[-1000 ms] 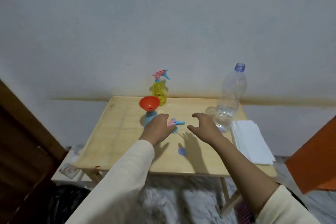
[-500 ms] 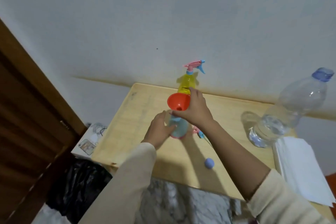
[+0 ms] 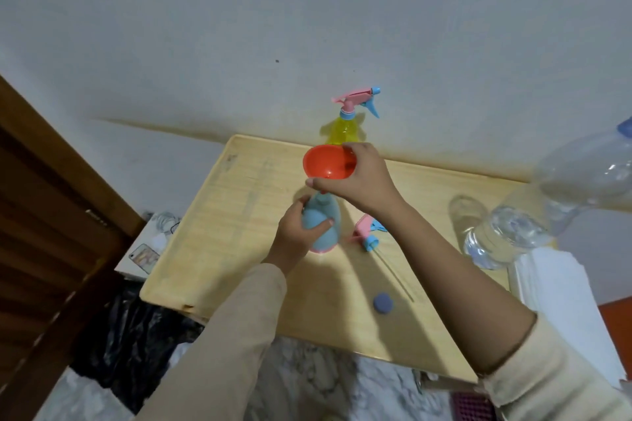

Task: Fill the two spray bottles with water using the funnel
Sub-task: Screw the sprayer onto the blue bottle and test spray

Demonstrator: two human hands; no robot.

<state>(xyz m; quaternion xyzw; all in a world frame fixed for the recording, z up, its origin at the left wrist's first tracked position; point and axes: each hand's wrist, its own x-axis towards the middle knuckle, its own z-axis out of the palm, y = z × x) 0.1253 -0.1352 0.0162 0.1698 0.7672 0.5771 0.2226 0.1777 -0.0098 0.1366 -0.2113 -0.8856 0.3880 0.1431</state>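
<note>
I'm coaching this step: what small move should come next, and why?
Probably set the funnel upright in the neck of the blue bottle: the right hand holds it tilted there, the left hand grips the bottle, and the water bottle stands untouched.

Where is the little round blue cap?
In the head view, the blue cap lies on the table near its front edge, left of the thin tube of the detached sprayer head.

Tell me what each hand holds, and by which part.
Left hand grips the pale blue plastic spray bottle around its body; right hand holds the orange plastic funnel by its bowl.
</note>
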